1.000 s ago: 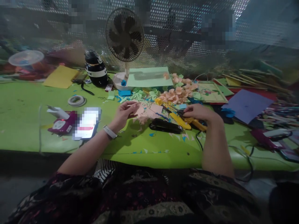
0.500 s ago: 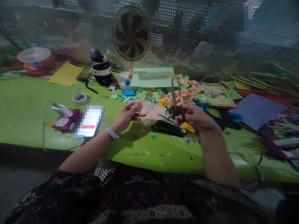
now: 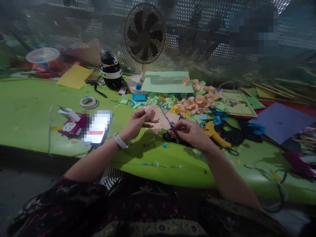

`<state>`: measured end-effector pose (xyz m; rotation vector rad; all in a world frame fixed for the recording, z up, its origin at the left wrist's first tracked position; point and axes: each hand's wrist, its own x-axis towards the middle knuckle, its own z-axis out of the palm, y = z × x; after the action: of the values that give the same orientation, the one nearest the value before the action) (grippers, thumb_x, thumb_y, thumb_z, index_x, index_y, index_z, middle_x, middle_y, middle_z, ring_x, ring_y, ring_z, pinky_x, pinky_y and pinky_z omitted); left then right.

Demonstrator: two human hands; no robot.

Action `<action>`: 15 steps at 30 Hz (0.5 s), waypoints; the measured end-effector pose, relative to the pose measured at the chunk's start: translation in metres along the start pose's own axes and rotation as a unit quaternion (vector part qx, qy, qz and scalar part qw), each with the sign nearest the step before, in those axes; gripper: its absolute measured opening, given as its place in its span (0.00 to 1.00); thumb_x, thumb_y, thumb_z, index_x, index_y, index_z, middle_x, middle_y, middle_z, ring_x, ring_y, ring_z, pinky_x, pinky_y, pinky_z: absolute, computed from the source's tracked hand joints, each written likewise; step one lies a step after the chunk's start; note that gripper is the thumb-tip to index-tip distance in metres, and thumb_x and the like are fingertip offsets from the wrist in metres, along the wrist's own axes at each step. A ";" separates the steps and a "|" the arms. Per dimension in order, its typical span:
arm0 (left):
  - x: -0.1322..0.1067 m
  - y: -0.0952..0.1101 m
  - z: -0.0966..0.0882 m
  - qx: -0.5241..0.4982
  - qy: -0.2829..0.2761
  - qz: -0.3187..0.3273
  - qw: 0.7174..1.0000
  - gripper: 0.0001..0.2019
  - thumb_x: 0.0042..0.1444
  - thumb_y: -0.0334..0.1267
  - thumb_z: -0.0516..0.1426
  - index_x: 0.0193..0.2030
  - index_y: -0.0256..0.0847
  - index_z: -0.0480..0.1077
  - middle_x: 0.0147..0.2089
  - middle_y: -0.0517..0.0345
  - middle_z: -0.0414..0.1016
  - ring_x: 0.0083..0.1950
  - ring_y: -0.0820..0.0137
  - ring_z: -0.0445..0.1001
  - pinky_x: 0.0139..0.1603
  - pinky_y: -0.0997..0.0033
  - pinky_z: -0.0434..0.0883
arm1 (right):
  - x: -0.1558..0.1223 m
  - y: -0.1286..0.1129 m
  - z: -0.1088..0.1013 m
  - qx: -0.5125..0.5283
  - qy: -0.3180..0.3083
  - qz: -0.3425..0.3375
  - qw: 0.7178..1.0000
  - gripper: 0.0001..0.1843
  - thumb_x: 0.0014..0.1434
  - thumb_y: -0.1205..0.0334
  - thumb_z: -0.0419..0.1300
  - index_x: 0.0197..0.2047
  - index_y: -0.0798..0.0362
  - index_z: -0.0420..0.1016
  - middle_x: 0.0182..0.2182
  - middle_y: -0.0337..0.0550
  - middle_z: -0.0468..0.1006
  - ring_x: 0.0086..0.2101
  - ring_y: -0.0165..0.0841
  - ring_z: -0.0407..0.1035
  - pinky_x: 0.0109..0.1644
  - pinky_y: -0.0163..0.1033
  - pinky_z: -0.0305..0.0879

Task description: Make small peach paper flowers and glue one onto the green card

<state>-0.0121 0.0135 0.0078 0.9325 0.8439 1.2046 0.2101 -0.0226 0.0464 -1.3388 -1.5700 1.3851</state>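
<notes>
My left hand (image 3: 137,123) is closed in a pinch at the middle of the table. Between its fingertips is what looks like a small peach paper piece (image 3: 151,114), partly hidden. Dark-handled scissors (image 3: 173,127) are in my right hand (image 3: 190,131), their blades slanting up and left over peach paper (image 3: 172,118) and scraps. A black stapler (image 3: 169,136) lies under the right hand, which covers much of it. Cut peach paper petals (image 3: 197,102) and light green ones (image 3: 170,98) are heaped just beyond both hands.
A fan (image 3: 144,36) and a black bottle (image 3: 111,70) stand at the back. On the left are a tape roll (image 3: 89,102), a lit phone (image 3: 97,127) and a magenta power strip (image 3: 74,126). A yellow-handled tool (image 3: 214,133) and purple paper (image 3: 282,121) lie right.
My right hand has come left and down, swinging the scissors from upright to slanting left towards my left hand. The left hand keeps its pinch. The view has shifted slightly.
</notes>
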 end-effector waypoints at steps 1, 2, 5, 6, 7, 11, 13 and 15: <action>0.000 0.000 0.000 0.000 -0.002 0.003 1.000 0.20 0.45 0.50 0.71 0.31 0.37 0.71 0.28 0.61 0.72 0.32 0.68 0.82 0.24 0.78 0.74 | 0.001 0.002 0.002 -0.012 0.005 0.004 1.000 0.25 0.42 0.44 0.75 0.31 0.53 0.72 0.24 0.38 0.77 0.23 0.27 0.69 0.25 0.33 0.69; 0.000 0.000 0.000 0.000 -0.004 0.008 1.000 0.20 0.46 0.50 0.71 0.31 0.37 0.71 0.28 0.62 0.72 0.32 0.68 0.82 0.25 0.78 0.75 | 0.001 0.003 0.004 -0.023 0.011 0.006 1.000 0.25 0.41 0.43 0.74 0.30 0.53 0.72 0.23 0.38 0.76 0.22 0.27 0.68 0.24 0.33 0.69; 0.000 0.000 -0.002 0.000 -0.008 0.025 1.000 0.19 0.47 0.51 0.70 0.31 0.37 0.72 0.27 0.62 0.72 0.32 0.70 0.82 0.26 0.78 0.75 | 0.002 0.006 0.005 -0.050 0.020 0.004 0.999 0.25 0.42 0.42 0.73 0.30 0.52 0.71 0.23 0.39 0.76 0.22 0.27 0.67 0.23 0.33 0.68; 0.000 0.000 -0.002 -0.001 -0.004 0.031 1.000 0.19 0.47 0.51 0.70 0.31 0.37 0.72 0.27 0.62 0.72 0.32 0.70 0.81 0.26 0.78 0.75 | 0.001 0.006 0.005 -0.054 0.021 0.003 0.998 0.25 0.42 0.42 0.73 0.30 0.53 0.71 0.23 0.39 0.76 0.22 0.27 0.67 0.23 0.33 0.69; 0.000 0.000 -0.002 -0.003 0.001 0.037 0.999 0.19 0.47 0.51 0.70 0.30 0.37 0.72 0.27 0.62 0.72 0.32 0.70 0.81 0.26 0.78 0.75 | 0.000 0.005 0.005 -0.056 0.021 0.002 0.998 0.25 0.43 0.41 0.73 0.31 0.53 0.71 0.24 0.39 0.76 0.23 0.27 0.68 0.24 0.34 0.69; 0.001 0.003 -0.002 -0.018 0.028 0.070 0.997 0.18 0.47 0.50 0.70 0.30 0.38 0.73 0.30 0.61 0.75 0.31 0.74 0.79 0.27 0.78 0.75 | -0.004 -0.003 0.005 -0.049 0.020 0.016 0.998 0.27 0.41 0.40 0.73 0.31 0.52 0.71 0.24 0.40 0.76 0.24 0.28 0.68 0.24 0.34 0.70; 0.001 0.005 -0.001 -0.032 0.045 0.083 0.995 0.18 0.46 0.49 0.70 0.29 0.38 0.72 0.29 0.62 0.74 0.29 0.75 0.78 0.28 0.78 0.76 | -0.006 -0.008 0.007 -0.046 0.008 0.025 0.999 0.28 0.40 0.40 0.74 0.30 0.52 0.70 0.24 0.39 0.75 0.24 0.28 0.68 0.24 0.34 0.69; 0.000 0.007 0.000 -0.045 0.057 0.086 0.994 0.18 0.44 0.49 0.71 0.28 0.38 0.72 0.28 0.63 0.73 0.29 0.76 0.77 0.28 0.77 0.76 | -0.007 -0.010 0.009 -0.048 -0.003 0.028 0.998 0.28 0.39 0.40 0.74 0.30 0.52 0.70 0.24 0.37 0.74 0.23 0.27 0.66 0.24 0.33 0.67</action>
<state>-0.0144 0.0143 0.0139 0.8834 0.8059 1.4452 0.2006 -0.0312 0.0553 -1.4485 -1.6322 1.3628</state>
